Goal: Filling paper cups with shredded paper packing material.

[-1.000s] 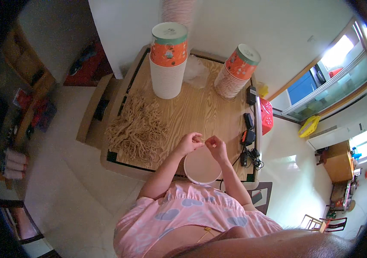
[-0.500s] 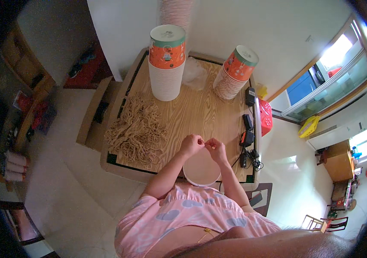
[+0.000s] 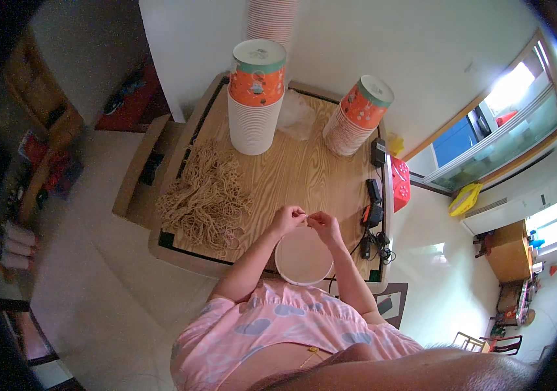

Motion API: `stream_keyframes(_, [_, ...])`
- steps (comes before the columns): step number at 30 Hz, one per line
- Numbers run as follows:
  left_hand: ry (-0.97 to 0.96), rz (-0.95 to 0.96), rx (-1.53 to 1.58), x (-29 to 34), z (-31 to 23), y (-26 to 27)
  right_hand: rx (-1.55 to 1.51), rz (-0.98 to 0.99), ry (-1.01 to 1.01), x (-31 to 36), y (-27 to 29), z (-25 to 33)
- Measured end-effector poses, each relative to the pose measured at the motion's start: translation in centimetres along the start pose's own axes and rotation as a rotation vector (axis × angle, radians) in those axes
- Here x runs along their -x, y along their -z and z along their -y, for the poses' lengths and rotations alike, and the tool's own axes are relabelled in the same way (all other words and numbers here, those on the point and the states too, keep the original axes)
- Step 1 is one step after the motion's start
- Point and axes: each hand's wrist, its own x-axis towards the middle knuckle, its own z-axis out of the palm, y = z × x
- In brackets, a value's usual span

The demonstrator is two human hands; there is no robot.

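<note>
My left hand [image 3: 289, 220] and my right hand [image 3: 326, 228] meet at the far side of a round paper tub [image 3: 278, 266] with a white rim, close against my body. The fingertips of both are pinched together, nearly touching. Whatever lies between them is too small to make out. To the left on the wood-patterned table [image 3: 291, 176] spreads a tangled heap of tan twine strands [image 3: 207, 195]. Beyond it rises a tall stack of upturned paper tubs [image 3: 256, 127], the top one orange and green. A shorter similar stack [image 3: 350, 130] leans at the far right, tan strands around its lower part.
Black power adapters with cords [image 3: 371, 215] line the table's right edge. A crumpled clear plastic sheet [image 3: 297, 117] lies between the stacks. Behind the table stands another column of tubs [image 3: 272, 19] by the wall. An open cardboard box [image 3: 138, 176] is on the left.
Both hands stay pinched together at the tub's far edge, with only slight finger movement. The whole view has shifted a little.
</note>
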Motion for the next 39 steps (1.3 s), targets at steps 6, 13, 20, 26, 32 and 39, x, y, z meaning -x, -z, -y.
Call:
stream_keyframes(6, [-0.062, -0.081, -0.11, 0.7, -2.5, -0.5, 0.096, -0.011, -0.018, 0.0, 0.2, 1.1])
stream_keyframes(13, [-0.041, -0.094, -0.284, 0.8, -3.8, 0.0, 0.012, 0.061, -0.09, -1.0, 1.2, 0.3])
stream_keyframes(20, [-0.11, -0.172, -0.416, 1.0, -3.0, 0.1, 0.048, 0.172, -0.125, -0.4, 1.8, 2.1])
stream_keyframes(26, [-0.154, -0.257, -0.414, 1.8, -2.5, 0.6, -0.102, 0.188, -0.233, 0.5, 2.5, 1.9])
stream_keyframes(32, [0.002, -0.147, 0.134, 0.5, 1.3, 1.0, 0.034, 0.164, -0.151, 2.0, 2.5, 1.2])
stream_keyframes(39, [0.085, 0.297, -0.178, -0.6, 0.5, 2.8, 0.258, 0.091, 0.134, 2.6, 2.3, 3.4])
